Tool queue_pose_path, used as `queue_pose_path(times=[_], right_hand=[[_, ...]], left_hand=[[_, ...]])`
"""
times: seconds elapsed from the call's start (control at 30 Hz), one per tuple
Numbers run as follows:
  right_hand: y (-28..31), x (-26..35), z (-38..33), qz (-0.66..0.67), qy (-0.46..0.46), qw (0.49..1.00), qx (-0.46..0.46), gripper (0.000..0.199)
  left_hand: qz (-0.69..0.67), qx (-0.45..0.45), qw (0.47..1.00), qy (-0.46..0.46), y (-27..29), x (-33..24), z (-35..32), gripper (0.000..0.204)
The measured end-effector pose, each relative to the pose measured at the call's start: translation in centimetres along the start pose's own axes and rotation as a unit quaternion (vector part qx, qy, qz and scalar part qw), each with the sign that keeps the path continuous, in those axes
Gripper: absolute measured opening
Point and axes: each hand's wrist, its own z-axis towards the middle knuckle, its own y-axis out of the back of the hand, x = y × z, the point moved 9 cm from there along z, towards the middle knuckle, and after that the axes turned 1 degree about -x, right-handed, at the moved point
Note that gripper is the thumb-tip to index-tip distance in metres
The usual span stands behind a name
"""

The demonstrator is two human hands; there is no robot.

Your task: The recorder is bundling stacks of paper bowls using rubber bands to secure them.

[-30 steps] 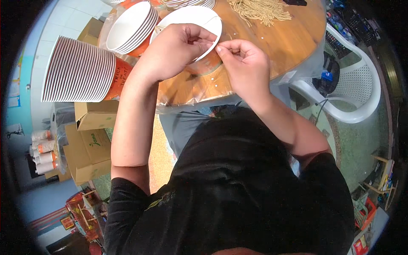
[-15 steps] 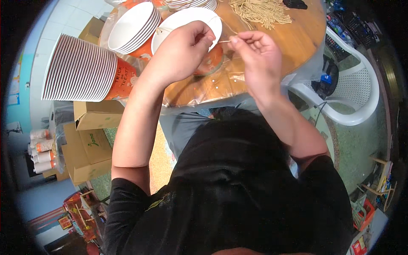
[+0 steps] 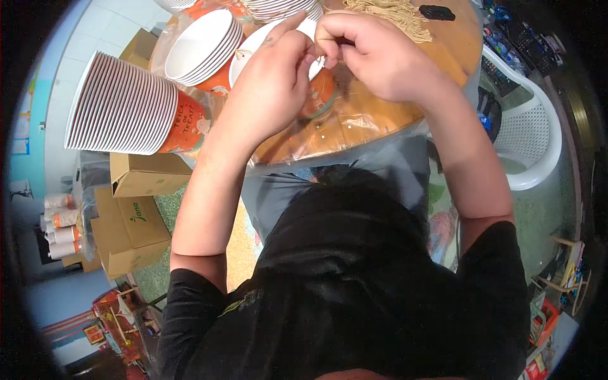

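Observation:
A paper bucket (image 3: 322, 95), orange outside and white inside, stands on the table in front of me. A loop of tan cord (image 3: 240, 53) shows at its left rim. My left hand (image 3: 278, 79) is at the near rim, thumb and fingers pinched and the index finger stretched forward. My right hand (image 3: 373, 54) meets it at the right side of the rim, with bent fingers pinched close to the left fingertips. Both pinch the cord there; only a tiny bit of it shows, and the fingers hide most of the rim.
A tall stack of orange buckets (image 3: 126, 104) lies tilted at the left, with a shorter stack (image 3: 202, 47) behind. Tan cords (image 3: 399, 16) and a black object (image 3: 437, 12) lie on the wooden table (image 3: 361, 126). Cardboard boxes (image 3: 136, 221) and a white chair (image 3: 532, 133) flank it.
My right hand has moved left and up to the left hand, its wrist turning over. The cord stretched between the hands is now mostly hidden. My left index finger has straightened.

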Motion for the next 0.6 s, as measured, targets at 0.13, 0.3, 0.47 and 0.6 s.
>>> queue_pose_path(times=[0.13,0.3,0.47,0.6], right_hand=[[-0.4,-1.0,-0.1,-0.012,-0.014,0.999,0.048,0.017],[-1.4,-3.3,-1.1,0.159,-0.024,0.986,0.054,0.014],[-1.2,-5.6,-3.0,0.293,-0.172,0.934,-0.109,0.012],[-2.3,-5.2,-3.1,0.271,-0.189,0.939,-0.098,0.020]], left_hand=[[-0.052,0.082,0.991,0.090,-0.7,0.4,0.4,0.015],[-0.100,0.129,0.967,0.195,-2.7,2.8,-0.9,0.014],[-0.112,0.054,0.978,0.170,-2.2,2.4,-1.0,0.016],[-0.080,0.036,0.983,0.163,-2.0,1.6,-1.0,0.017]])
